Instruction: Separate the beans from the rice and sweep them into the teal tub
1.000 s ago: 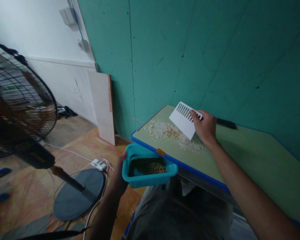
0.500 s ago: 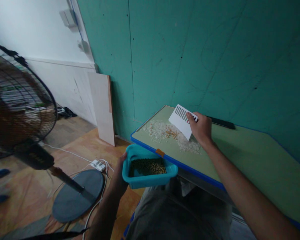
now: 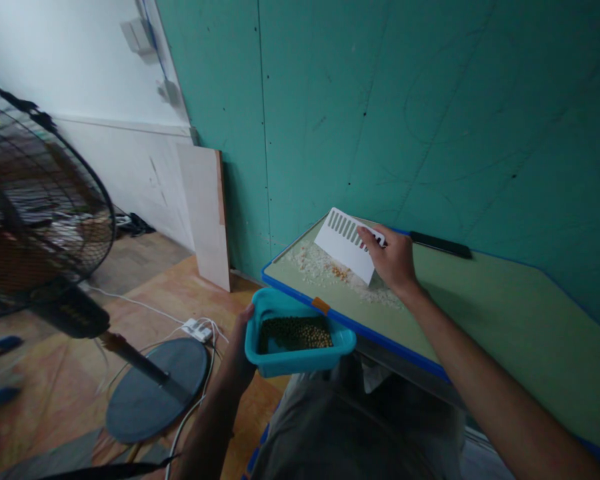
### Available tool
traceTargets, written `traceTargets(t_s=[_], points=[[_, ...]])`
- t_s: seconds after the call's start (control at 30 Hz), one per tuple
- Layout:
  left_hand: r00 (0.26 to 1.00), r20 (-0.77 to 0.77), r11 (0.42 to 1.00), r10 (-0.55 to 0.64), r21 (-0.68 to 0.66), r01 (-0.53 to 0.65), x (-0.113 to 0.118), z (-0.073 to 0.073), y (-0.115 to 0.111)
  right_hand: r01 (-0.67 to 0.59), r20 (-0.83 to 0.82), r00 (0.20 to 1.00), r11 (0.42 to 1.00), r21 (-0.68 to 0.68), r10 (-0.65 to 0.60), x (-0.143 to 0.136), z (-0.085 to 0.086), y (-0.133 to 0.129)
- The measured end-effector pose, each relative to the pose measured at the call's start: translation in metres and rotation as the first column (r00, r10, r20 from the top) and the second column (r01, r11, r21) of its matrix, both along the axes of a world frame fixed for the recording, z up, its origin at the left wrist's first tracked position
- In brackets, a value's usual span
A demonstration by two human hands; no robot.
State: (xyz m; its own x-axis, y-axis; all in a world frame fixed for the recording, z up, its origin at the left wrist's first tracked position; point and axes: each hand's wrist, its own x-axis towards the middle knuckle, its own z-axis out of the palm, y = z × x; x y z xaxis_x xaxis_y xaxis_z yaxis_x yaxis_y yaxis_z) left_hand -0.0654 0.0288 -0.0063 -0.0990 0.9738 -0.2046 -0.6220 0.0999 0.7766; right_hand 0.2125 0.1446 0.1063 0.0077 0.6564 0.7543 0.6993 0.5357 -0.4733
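My right hand (image 3: 393, 259) grips a white slotted scraper (image 3: 344, 245) by its right end, tilted with its plain lower edge down at the grains. Under and around it, white rice-like grains (image 3: 310, 265) and a small patch of yellow kernels (image 3: 341, 272) lie spread on the pale green tabletop (image 3: 450, 300). A turquoise plastic basket (image 3: 300, 363) hangs in my left hand (image 3: 243, 353), whose fingers curl round its left end, mostly hidden. Inside the basket are dark green beans (image 3: 285, 330) and tan beans (image 3: 316, 335). The basket sits just below the table's near left edge.
A dark flat bar (image 3: 440, 245) lies at the table's back edge by the green wall (image 3: 430, 120). On the left stands a floor fan (image 3: 45, 220) with a round base (image 3: 155, 390). A power strip (image 3: 197, 329) with cords and a leaning board (image 3: 205, 213) are nearby.
My right hand has moved the scraper left and slightly toward the table's far left corner, over the grains. The basket and my left hand stay nearly in place.
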Motion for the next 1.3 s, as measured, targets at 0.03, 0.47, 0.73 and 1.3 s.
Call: traceTargets(t_s=[0.03, 0.47, 0.73, 1.3], points=[[1.0, -0.012, 1.0, 0.025, 0.003, -0.025, 0.0, 0.0, -0.001, -0.019, -0.01, 1.0, 1.0, -0.005, 0.019, -0.002, 0.0, -0.001], [0.997, 0.048, 0.997, -0.067, -0.04, 0.068, 0.001, -0.003, 0.001, 0.154, -0.192, 0.97, 0.988, 0.007, -0.15, 0.003, -0.003, 0.008], [0.999, 0.033, 0.999, -0.042, -0.032, 0.043, 0.005, 0.008, -0.003, 0.212, -0.358, 0.909, 0.976, -0.045, -0.214, 0.016, -0.02, 0.036], [0.998, 0.007, 0.998, -0.064, 0.013, 0.064, -0.001, -0.003, 0.001, -0.023, -0.571, 0.806, 0.956, -0.293, -0.156, 0.024, -0.028, 0.043]])
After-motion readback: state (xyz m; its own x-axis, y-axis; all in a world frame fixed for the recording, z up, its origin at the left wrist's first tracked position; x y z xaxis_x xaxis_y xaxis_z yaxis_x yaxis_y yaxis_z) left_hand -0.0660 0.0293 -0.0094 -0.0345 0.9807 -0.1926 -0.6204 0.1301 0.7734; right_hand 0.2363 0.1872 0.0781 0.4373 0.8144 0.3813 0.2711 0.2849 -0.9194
